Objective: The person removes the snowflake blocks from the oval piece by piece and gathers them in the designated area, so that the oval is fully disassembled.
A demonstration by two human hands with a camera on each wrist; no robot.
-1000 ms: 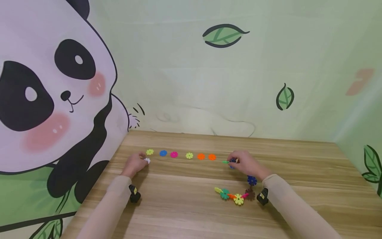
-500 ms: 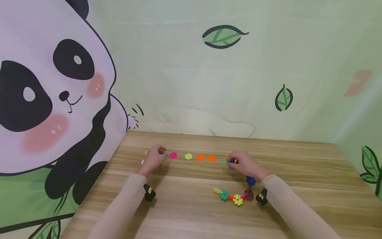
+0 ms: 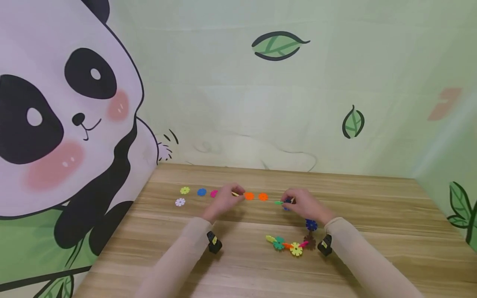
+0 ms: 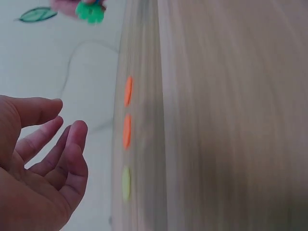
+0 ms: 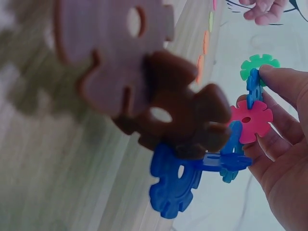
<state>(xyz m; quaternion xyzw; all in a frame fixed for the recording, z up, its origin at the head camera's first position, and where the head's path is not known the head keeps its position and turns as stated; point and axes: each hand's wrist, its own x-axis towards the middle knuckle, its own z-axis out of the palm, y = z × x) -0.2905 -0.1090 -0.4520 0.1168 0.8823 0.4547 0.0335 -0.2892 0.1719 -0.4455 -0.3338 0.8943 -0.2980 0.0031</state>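
Note:
My right hand (image 3: 303, 203) pinches one end of a chain of slotted flower-shaped plastic discs above the table. Near its fingertips in the right wrist view are a green disc (image 5: 260, 62), a blue one and a pink disc (image 5: 252, 122). From there the chain curves down past a dark blue disc (image 3: 311, 224) and a brown disc (image 3: 309, 242) to a yellow disc (image 3: 296, 248) and a teal disc (image 3: 278, 243). Over the row of loose discs hovers my left hand (image 3: 222, 201), fingers loosely bent and nothing between them. A loose yellow disc (image 4: 126, 184) lies just beneath it.
Two orange discs (image 3: 256, 196) lie between the hands. Farther left are a pink disc (image 3: 213, 193), a blue disc (image 3: 201, 192), a yellow-green disc (image 3: 184, 190) and a white disc (image 3: 180, 202). A panda-printed wall (image 3: 208, 103) borders the wooden table (image 3: 246, 269).
My left hand has moved right along the row, from the white disc at the far left, past the blue one, to the yellow disc. My right hand keeps its place with the chain.

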